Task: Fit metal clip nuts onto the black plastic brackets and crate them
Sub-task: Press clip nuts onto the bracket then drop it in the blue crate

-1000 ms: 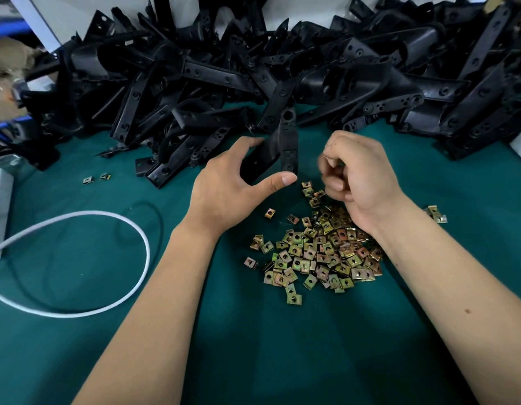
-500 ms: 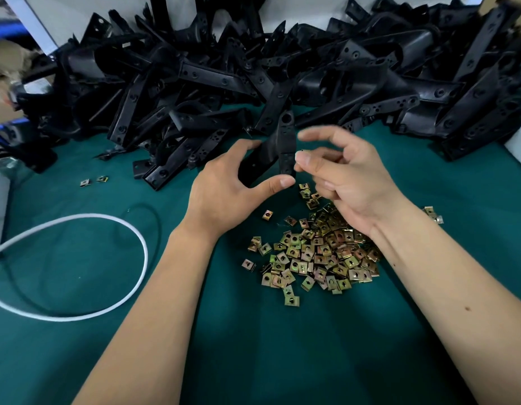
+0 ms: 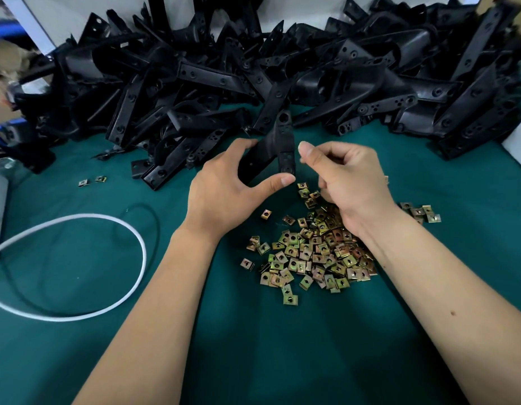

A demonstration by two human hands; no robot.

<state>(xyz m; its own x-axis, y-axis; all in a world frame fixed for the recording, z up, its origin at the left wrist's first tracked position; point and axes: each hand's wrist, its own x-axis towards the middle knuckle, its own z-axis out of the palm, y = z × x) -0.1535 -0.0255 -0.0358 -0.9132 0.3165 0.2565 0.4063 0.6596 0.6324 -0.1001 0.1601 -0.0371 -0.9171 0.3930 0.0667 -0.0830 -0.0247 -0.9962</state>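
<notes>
Dozens of clip nuts [image 3: 312, 252] lie loose in a heap near the middle of the bench [image 3: 78, 258], and a long pile of brackets [image 3: 253, 83] runs along its far edge, so by the look of things nearly all the fitting is left to do. No crate shows anywhere, and I see no bracket here that plainly wears a nut.

One bracket [image 3: 278, 144] is in hand, held upright between the heap of nuts and the far pile. The left hand [image 3: 224, 197] grips it from the left, fingers curled behind it and thumb stretched under its lower end. The right hand [image 3: 344, 176] sits just beside the bracket's right edge, its fingers drawn together at the tips as if pinching something small; whether a nut is between them I cannot tell, as the spot is blurred.

Half a second ago the right hand's fingers were spread and reaching at the bracket; now they have closed into a pinch and curled in. A second ago that hand was bunched over the nuts. The left hand's hold has barely changed.

A white cable [image 3: 107, 287] loops toward the bench's left edge, with two stray nuts [image 3: 91, 180] beyond it.
</notes>
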